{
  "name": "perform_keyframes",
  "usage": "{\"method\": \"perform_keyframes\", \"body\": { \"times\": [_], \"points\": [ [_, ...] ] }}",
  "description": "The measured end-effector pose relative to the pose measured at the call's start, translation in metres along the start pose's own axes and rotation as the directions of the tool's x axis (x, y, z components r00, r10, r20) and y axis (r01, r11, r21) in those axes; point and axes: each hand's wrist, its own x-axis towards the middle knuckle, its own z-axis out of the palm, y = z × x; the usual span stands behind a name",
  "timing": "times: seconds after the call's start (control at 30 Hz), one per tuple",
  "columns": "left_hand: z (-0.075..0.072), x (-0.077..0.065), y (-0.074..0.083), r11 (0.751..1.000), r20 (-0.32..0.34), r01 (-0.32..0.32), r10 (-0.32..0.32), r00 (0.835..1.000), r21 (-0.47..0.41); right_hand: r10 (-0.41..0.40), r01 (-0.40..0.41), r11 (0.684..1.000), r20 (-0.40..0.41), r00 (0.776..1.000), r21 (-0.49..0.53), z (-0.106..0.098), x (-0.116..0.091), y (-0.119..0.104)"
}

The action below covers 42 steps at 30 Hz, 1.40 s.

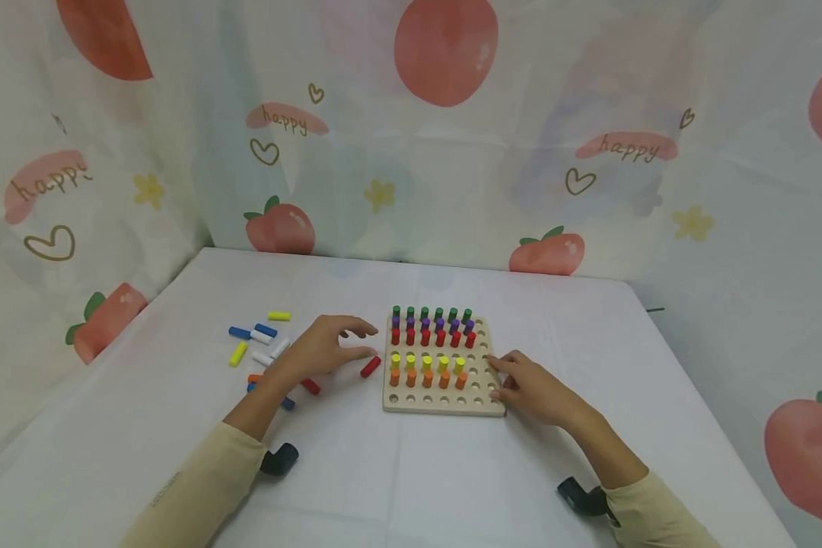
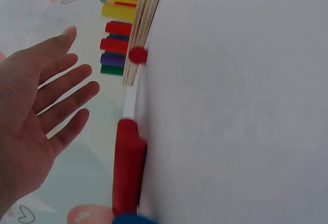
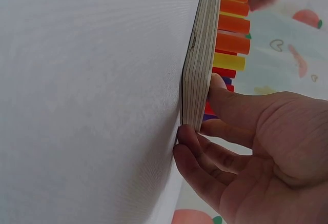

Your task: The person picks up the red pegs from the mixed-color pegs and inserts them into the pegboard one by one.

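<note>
A square wooden pegboard point(image 1: 445, 409) lies flat on the white table. Rows of green point(image 1: 425, 312), purple point(image 1: 425, 324), red point(image 1: 425, 338), yellow point(image 1: 427, 362) and orange pegs point(image 1: 428, 379) stand upright in it. At its right edge my right hand point(image 1: 537, 388) grips the board, thumb on the top face and fingers against the side, as the right wrist view shows. My left hand point(image 1: 323, 346) hovers left of the board, fingers spread and holding nothing. Just below its fingertips a loose red peg point(image 1: 371, 367) lies beside the board's left edge.
Loose pegs lie scattered on the left of the table: a yellow peg point(image 1: 278, 316), a blue peg point(image 1: 266, 330), a white peg point(image 1: 262, 358) and several more, some partly behind the left forearm. A printed fabric backdrop point(image 1: 445, 190) rises behind the table point(image 1: 562, 327).
</note>
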Motion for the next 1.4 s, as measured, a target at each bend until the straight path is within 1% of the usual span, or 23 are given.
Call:
{"method": "perform_keyframes", "body": {
  "times": [0.2,0.37,0.47,0.6,0.7,0.8,1.0,1.17,1.4],
  "points": [
    [-0.017,-0.01,-0.012,0.998,0.027,0.056,-0.055,0.998,-0.014,0.005,-0.005,1.0,0.004,1.0,-0.003,-0.001,-0.001,0.001],
    [-0.036,-0.022,-0.025,0.992,0.046,0.125,-0.124,0.991,-0.034,0.013,-0.013,1.0,0.006,1.0,-0.004,-0.001,0.0,0.001],
    [-0.047,-0.03,-0.034,0.992,0.071,0.123,-0.12,0.99,-0.039,0.018,-0.018,1.0,0.012,1.0,0.005,0.001,0.001,0.001],
    [-0.059,-0.038,-0.047,0.997,0.09,0.065,-0.061,0.994,-0.045,0.012,-0.012,1.0,0.016,1.0,0.0,0.002,0.002,0.0],
    [-0.065,-0.041,-0.055,0.997,0.106,0.044,-0.037,0.994,-0.068,0.0,0.0,1.0,0.009,1.0,-0.013,0.001,0.002,0.001],
    [-0.068,-0.042,-0.063,0.994,0.132,0.05,-0.038,0.991,-0.092,0.0,0.0,1.0,0.007,1.0,-0.015,0.0,0.002,0.001],
    [-0.066,-0.043,-0.071,0.985,0.18,0.1,-0.074,0.981,-0.139,0.002,-0.002,1.0,0.011,1.0,-0.012,-0.001,0.002,0.001],
    [-0.063,-0.043,-0.074,0.984,0.193,0.129,-0.104,0.976,-0.124,0.003,-0.003,1.0,0.005,1.0,-0.008,-0.002,0.002,0.0],
    [-0.063,-0.043,-0.078,0.986,0.199,0.126,-0.103,0.974,-0.106,0.019,-0.019,1.0,0.003,1.0,0.003,-0.001,0.001,0.001]
  ]
}}
